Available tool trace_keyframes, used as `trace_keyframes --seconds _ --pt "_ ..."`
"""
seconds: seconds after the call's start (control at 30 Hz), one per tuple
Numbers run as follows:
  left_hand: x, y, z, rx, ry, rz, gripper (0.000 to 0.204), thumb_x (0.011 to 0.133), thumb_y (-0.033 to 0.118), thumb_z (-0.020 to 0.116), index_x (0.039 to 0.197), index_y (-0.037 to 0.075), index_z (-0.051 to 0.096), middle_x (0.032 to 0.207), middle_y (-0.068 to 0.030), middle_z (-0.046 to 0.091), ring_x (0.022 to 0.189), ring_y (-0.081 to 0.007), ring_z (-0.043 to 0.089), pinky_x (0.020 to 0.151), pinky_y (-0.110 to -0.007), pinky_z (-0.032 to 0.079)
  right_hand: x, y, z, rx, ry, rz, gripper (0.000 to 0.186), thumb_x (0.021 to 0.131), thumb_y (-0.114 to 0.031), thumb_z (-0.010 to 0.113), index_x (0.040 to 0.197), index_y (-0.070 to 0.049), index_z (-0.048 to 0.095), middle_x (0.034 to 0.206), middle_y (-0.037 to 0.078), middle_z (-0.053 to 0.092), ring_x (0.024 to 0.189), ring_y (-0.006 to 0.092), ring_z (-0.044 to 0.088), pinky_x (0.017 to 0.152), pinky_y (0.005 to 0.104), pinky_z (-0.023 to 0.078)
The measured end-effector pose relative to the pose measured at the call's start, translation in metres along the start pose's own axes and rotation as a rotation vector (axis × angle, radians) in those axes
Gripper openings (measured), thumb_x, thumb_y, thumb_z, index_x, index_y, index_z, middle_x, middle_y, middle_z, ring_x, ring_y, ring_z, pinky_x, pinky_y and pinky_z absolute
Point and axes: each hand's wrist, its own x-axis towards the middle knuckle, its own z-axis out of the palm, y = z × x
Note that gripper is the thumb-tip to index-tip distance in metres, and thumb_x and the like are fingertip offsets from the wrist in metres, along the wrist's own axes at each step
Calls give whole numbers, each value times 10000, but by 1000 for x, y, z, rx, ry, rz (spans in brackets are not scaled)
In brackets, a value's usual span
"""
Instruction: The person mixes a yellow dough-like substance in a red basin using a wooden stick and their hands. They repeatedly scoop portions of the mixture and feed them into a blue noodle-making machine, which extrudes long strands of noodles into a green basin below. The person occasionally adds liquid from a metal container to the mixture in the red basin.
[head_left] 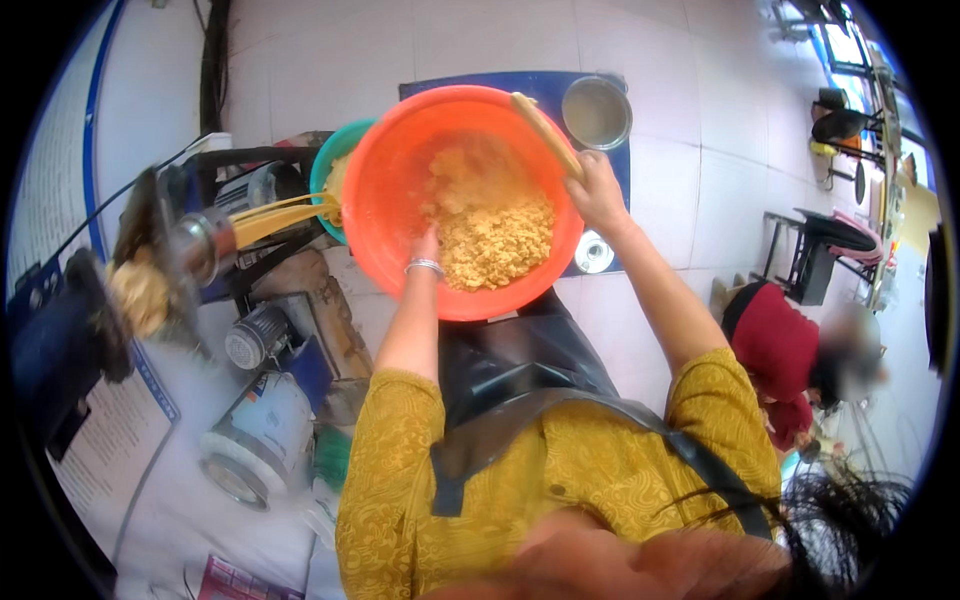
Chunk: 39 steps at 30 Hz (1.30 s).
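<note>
A large orange basin (375,190) is in front of me, its mouth turned up toward me. Loose, crumbly yellow dough (500,245) lies in it. My left hand (427,243), with a bracelet at the wrist, reaches inside against the dough's left edge; its fingers are mostly hidden and blurred. At the basin's right rim, my right hand (597,195) is closed round the lower end of a tan, wooden-looking stick (545,132). The stick slants up and left over the far rim.
At left, a machine's round metal outlet (205,245) has yellow strips (285,215) reaching toward a green basin (335,160). A metal pot (597,112) stands on a blue mat (490,80) beyond. A motor (258,335) sits lower left. Another person in red (775,340) is at right.
</note>
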Motion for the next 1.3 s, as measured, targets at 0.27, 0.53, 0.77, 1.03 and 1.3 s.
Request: trace_keyframes --seconds 0.27,0.53,0.77,1.03,1.3 --pt "42 4 44 -251 -169 -160 762 810 576 659 1383 102 490 1471 -122 415 1331 -291 404 1089 -432 351 -29 60 63 316 17 175 277 860 -67 627 1118 4 555 1133 177 503 1036 343 548 917 370 443" --pt "16 76 62 228 -647 -239 664 787 439 730 1326 94 554 1388 -124 516 1339 -280 391 1129 -445 246 -29 58 65 219 51 156 257 859 -72 621 1108 -29 572 1138 176 504 1002 358 574 865 396 475" --pt "-5 95 84 299 -608 -56 447 789 335 718 1114 31 674 1269 -148 601 1248 -260 482 1074 -400 331 -28 49 64 154 66 195 271 851 -94 626 1111 -40 574 1139 181 501 985 382 583 842 413 485" --pt "40 98 94 -328 -209 -37 581 840 371 683 1270 5 547 1237 -142 601 1095 -264 603 908 -387 499 -24 54 65 65 30 206 296 838 -118 650 1114 -42 575 1127 190 499 962 398 586 823 436 496" --pt "29 123 51 499 78 644 755 828 382 698 1379 -42 402 1350 -208 517 1264 -329 481 1071 -442 363 -21 51 66 91 52 187 297 820 -117 664 1097 -43 585 1128 204 496 937 410 595 803 455 504"
